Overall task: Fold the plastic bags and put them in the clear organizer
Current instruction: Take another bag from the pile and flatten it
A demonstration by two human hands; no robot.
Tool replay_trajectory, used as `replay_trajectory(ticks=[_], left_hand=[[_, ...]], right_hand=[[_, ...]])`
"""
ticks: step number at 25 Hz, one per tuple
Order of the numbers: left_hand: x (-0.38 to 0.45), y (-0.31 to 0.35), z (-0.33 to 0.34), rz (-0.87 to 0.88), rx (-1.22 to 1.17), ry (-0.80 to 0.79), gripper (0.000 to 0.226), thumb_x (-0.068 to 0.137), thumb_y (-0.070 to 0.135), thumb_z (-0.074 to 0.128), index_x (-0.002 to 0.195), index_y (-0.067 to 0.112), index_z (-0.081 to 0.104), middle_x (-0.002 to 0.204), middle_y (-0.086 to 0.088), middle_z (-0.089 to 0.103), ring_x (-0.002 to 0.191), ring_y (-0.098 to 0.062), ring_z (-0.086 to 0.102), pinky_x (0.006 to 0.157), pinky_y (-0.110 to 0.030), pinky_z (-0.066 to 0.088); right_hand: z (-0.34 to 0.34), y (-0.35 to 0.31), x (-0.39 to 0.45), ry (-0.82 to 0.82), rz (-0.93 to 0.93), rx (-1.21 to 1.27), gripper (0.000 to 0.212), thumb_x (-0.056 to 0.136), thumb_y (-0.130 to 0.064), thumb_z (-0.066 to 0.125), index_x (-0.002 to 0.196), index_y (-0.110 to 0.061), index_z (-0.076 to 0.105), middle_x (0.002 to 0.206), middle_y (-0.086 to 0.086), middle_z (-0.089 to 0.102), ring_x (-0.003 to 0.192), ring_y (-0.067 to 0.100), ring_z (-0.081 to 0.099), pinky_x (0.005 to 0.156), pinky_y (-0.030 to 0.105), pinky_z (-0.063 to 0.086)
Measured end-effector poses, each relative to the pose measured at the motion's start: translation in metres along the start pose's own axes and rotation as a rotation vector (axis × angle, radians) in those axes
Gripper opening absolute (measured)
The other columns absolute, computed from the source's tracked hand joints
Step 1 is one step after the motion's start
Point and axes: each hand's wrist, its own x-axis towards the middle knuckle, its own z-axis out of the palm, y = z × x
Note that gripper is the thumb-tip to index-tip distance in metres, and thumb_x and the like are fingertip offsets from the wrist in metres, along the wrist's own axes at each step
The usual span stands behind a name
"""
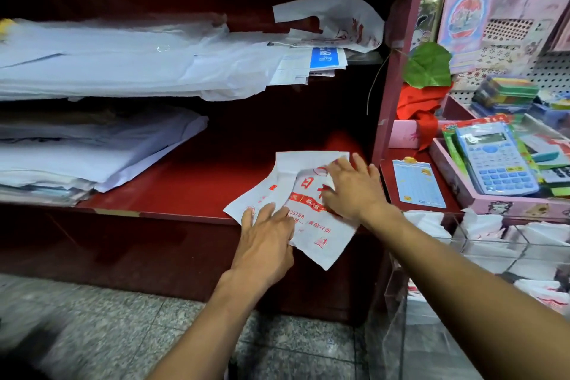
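A white plastic bag with red print (311,225) lies on the lower red shelf (197,182), its near corner hanging over the shelf edge. My left hand (266,236) lies flat on the bag's near left part, fingers straight. My right hand (354,187) presses with spread fingers on the bag's right side. The clear organizer (481,250) stands at the lower right with several folded white bags in its compartments. More white bags with red print (336,25) lie on the upper shelf at the back.
Stacks of white sheets and bags (92,58) fill the left of both shelves. To the right stand a pink tray (499,203) with a blue calculator (496,160), a small blue card (418,183), red cloth (416,108) and a pegboard of stationery. Grey tiled floor below.
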Motion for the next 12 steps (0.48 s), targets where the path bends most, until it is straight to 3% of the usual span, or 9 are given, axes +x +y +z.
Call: replay_trajectory(ticks=[3, 5, 7, 9, 12], left_hand=[[0.000, -0.001, 0.003, 0.012, 0.038, -0.006, 0.021, 0.087, 0.019, 0.054, 0.107, 0.022, 0.056, 0.130, 0.006, 0.047, 0.142, -0.020, 0.020, 0.120, -0.049, 0.005], [0.000, -0.003, 0.004, 0.016, 0.043, -0.020, 0.023, 0.086, 0.019, 0.054, 0.109, 0.022, 0.056, 0.128, 0.005, 0.048, 0.136, -0.022, 0.031, 0.118, -0.049, 0.011], [0.002, -0.007, 0.002, 0.040, 0.064, -0.005, 0.024, 0.085, 0.020, 0.056, 0.108, 0.022, 0.057, 0.122, 0.003, 0.050, 0.123, -0.023, 0.043, 0.113, -0.044, 0.024], [0.004, -0.008, 0.001, 0.045, 0.066, 0.019, 0.027, 0.081, 0.018, 0.058, 0.107, 0.023, 0.054, 0.116, 0.002, 0.052, 0.114, -0.024, 0.050, 0.104, -0.038, 0.033], [0.006, -0.007, 0.001, -0.003, 0.113, 0.044, 0.047, 0.079, 0.020, 0.063, 0.123, 0.024, 0.044, 0.123, 0.001, 0.053, 0.113, -0.027, 0.050, 0.093, -0.039, 0.035]], right_hand=[[-0.004, 0.000, 0.024, 0.067, 0.118, -0.079, 0.077, 0.091, -0.039, 0.060, 0.153, -0.019, 0.019, 0.165, 0.006, 0.004, 0.150, 0.035, -0.002, 0.119, 0.057, 0.002], [-0.006, 0.004, 0.034, 0.091, 0.182, -0.103, 0.083, 0.084, -0.035, 0.068, 0.151, -0.016, 0.023, 0.161, 0.010, 0.016, 0.149, 0.037, 0.008, 0.118, 0.058, 0.006], [-0.006, 0.006, 0.038, 0.256, 0.222, -0.070, 0.073, 0.081, -0.026, 0.070, 0.143, -0.015, 0.034, 0.148, 0.011, 0.037, 0.138, 0.038, 0.030, 0.114, 0.056, 0.021], [-0.004, 0.008, 0.036, 0.454, 0.235, -0.078, 0.064, 0.079, -0.017, 0.069, 0.137, -0.016, 0.042, 0.136, 0.011, 0.046, 0.120, 0.037, 0.044, 0.100, 0.051, 0.035], [-0.003, 0.007, 0.026, 0.617, 0.133, -0.119, 0.058, 0.073, -0.014, 0.070, 0.127, -0.016, 0.051, 0.123, 0.011, 0.051, 0.104, 0.035, 0.049, 0.083, 0.046, 0.037]])
